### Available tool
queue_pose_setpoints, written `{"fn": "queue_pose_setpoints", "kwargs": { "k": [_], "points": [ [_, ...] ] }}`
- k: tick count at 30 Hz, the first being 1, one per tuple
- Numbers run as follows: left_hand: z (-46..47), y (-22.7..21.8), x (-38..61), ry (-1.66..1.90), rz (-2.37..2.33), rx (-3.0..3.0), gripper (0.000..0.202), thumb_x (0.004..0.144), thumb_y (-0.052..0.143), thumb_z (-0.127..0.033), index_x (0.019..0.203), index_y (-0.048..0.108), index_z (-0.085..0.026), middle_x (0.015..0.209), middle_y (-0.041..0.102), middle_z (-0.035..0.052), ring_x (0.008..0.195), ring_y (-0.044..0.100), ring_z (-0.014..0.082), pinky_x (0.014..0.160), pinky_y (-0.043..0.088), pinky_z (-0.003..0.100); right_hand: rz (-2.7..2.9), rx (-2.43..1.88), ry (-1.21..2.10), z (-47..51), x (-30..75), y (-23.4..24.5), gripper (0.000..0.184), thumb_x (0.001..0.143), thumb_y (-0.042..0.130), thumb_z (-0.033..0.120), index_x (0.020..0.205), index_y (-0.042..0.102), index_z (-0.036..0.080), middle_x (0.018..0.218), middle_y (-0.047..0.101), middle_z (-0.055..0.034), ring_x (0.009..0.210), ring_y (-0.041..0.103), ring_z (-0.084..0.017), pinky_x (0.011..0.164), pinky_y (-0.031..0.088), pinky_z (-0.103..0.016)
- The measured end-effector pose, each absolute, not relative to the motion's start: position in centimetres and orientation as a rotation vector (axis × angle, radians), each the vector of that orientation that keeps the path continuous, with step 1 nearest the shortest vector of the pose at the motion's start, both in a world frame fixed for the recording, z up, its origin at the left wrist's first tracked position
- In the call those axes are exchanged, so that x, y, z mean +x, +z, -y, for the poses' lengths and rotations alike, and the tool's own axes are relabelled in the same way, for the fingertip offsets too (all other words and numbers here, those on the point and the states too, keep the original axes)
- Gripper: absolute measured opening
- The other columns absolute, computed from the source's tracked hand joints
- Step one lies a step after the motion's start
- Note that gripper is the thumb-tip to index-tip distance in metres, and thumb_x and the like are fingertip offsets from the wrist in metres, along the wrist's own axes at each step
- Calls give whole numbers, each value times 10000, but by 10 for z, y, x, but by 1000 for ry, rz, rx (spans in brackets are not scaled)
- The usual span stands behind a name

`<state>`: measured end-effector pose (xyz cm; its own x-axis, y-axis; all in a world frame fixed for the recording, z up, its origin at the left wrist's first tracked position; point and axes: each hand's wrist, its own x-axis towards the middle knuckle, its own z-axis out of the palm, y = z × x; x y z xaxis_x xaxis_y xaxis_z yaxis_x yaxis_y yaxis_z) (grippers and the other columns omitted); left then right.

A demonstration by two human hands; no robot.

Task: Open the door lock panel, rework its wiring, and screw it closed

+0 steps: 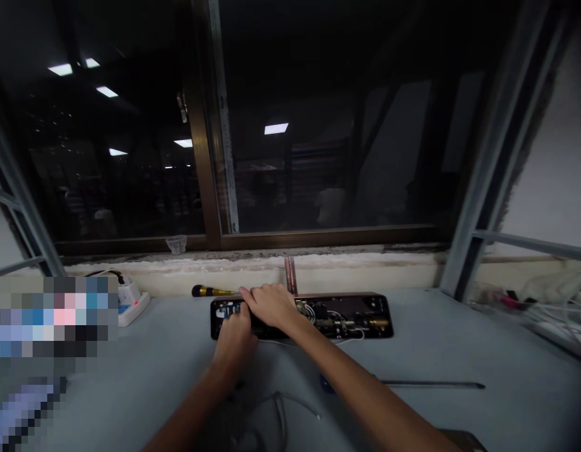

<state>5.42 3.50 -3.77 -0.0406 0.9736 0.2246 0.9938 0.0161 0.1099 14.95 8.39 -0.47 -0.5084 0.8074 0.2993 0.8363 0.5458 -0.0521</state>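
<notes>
Resting on open lock panel (pixel 361 309) — left hand (pixel 234 336), right hand (pixel 271 304) overlapping, fingers' hold cannot tell

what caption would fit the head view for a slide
Left hand and right hand on an opened black device lying on a grey table below a dark window.

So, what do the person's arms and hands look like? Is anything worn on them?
The left forearm and right forearm are bare; no sleeve reaches into view. The left hand and right hand wear no gloves. I see no watch, band or ring, though the light is dim and the fingers look small.
</notes>
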Motion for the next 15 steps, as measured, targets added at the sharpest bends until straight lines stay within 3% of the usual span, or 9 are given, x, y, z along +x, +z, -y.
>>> {"fn": "queue_pose_setpoints", "kwargs": {
  "k": [9,15],
  "points": [
    [-34,-34,56,-312,2206,-2103,436,669,398,-20,1099,452,-67,890,648,157,832,619,260,721,435,349,2508,-1352,-119,-85,150,-5,694,892,77,465,912,674,112,884,665,-172,878,613,-265,756,413,-368],
    [-38,-26,50,-173,2231,-2071,248,733,406,-80,867,614,-82,877,646,174,870,605,264,765,433,366,2510,-1360,-123,-85,149,-4,656,896,106,450,931,670,116,905,665,-163,898,609,-259,770,410,-375]
  ]
}}
